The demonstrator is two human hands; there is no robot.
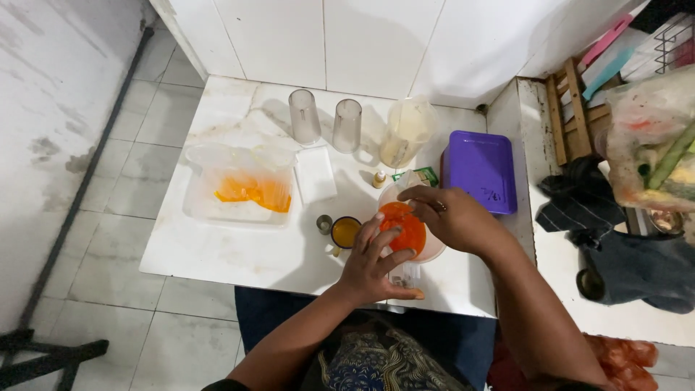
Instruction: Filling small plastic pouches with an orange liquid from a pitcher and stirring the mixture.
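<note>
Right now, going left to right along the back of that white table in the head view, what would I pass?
Clear plastic tray holding orange pieces → first clear tumbler → second clear tumbler → plastic jug → purple lidded box.

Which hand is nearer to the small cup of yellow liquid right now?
Left. The left hand sits just right of the yellow cup, fingers on the orange piece. The right hand is farther right, beyond that piece.
</note>
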